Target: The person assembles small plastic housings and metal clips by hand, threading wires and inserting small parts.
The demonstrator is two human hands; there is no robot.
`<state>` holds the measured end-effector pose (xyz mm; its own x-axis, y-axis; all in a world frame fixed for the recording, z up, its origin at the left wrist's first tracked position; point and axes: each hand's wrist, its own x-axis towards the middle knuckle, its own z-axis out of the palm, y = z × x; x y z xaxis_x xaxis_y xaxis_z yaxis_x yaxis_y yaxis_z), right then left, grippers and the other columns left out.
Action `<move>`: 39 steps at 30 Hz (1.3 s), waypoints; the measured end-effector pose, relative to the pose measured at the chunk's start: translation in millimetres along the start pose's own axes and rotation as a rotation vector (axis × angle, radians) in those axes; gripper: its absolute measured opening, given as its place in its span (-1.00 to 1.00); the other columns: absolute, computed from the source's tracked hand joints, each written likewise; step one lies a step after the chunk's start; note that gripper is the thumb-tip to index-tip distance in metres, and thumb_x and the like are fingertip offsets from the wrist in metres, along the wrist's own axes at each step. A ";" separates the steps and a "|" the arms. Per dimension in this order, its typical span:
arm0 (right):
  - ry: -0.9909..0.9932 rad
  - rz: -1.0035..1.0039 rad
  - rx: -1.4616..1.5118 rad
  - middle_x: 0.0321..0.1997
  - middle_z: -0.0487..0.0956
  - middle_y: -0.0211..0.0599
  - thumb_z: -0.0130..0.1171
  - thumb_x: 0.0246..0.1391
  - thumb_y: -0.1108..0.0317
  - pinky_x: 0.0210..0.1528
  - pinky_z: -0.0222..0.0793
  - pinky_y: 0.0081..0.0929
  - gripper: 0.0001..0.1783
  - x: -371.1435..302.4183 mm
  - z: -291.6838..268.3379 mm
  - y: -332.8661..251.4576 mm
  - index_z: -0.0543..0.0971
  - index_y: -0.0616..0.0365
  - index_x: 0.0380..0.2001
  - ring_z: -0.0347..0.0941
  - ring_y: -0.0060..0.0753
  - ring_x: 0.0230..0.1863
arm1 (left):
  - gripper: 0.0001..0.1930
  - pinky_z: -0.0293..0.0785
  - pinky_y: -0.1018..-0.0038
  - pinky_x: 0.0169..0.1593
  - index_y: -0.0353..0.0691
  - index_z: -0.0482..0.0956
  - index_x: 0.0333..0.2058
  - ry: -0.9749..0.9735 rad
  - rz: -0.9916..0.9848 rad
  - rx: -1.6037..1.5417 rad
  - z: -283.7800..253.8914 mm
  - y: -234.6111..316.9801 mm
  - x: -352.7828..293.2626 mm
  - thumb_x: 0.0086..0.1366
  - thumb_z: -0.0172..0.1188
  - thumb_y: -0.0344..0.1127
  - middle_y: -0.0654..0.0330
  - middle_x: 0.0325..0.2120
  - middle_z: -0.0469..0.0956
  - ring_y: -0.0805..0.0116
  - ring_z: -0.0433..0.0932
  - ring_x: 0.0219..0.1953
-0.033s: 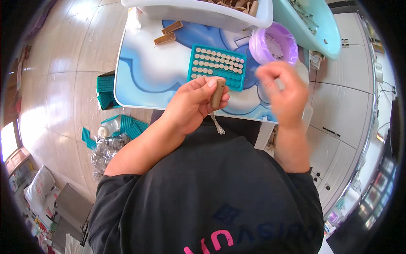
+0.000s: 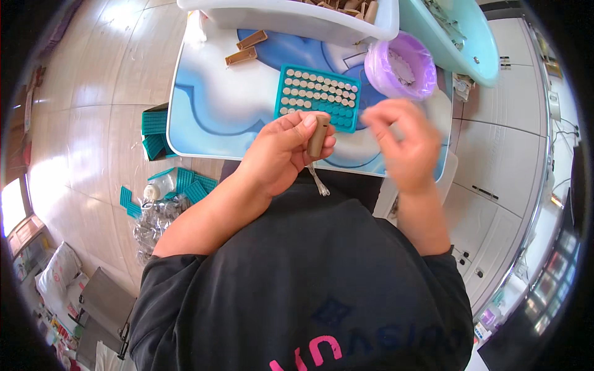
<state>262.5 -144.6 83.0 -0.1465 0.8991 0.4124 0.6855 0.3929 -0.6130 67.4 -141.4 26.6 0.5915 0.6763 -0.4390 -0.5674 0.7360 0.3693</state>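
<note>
Tray (image 2: 346,122) lies near purple bin (image 2: 378,71), partly hidden by left grip (image 2: 281,145), clamping brown casing (image 2: 317,139); right grip (image 2: 405,145) unclear.

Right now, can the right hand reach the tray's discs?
Probably yes: the right hand is beside the teal tray; the left hand hides only part of its near edge, leaving most discs uncovered.

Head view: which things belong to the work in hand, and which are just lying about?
In the work, by the look of it:
brown tube, in the left grip
disc tray, near the blurred right grip
purple bin
brown shells
white tub

Apparently just lying about:
bottle
clear bags
white bag
</note>
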 end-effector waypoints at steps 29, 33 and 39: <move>-0.037 -0.028 0.069 -0.45 0.56 -0.22 0.25 -0.18 0.53 -0.44 0.40 -0.36 -0.86 -24.2 28.6 -7.7 0.52 0.20 -0.47 0.50 -0.18 -0.45 | -0.80 0.47 0.41 -0.08 -0.34 0.44 -0.24 0.067 0.036 0.102 6.9 -4.5 -3.2 0.31 0.05 -0.31 0.19 -0.37 0.49 0.38 0.50 -0.29; -0.057 -0.093 0.000 -0.45 0.55 -0.23 0.23 -0.17 0.54 -0.44 0.39 -0.35 -0.86 -24.4 26.3 -9.0 0.51 0.20 -0.46 0.49 -0.16 -0.45 | -0.80 0.47 0.43 -0.08 -0.34 0.44 -0.23 0.086 0.036 0.109 12.4 -6.9 -4.0 0.30 0.06 -0.31 0.19 -0.37 0.50 0.39 0.51 -0.29; -0.043 -0.087 0.032 -0.43 0.55 -0.22 0.24 -0.19 0.54 -0.43 0.39 -0.34 -0.85 -24.8 27.4 -3.1 0.50 0.19 -0.46 0.49 -0.15 -0.44 | -0.78 0.47 0.45 -0.09 -0.34 0.45 -0.20 0.069 0.053 0.111 12.4 -7.0 -0.7 0.30 0.06 -0.29 0.22 -0.39 0.49 0.41 0.50 -0.29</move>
<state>244.5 -162.8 56.2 -0.2352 0.8685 0.4364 0.6459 0.4752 -0.5975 78.1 -146.7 34.5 0.5195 0.7137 -0.4698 -0.5279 0.7004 0.4804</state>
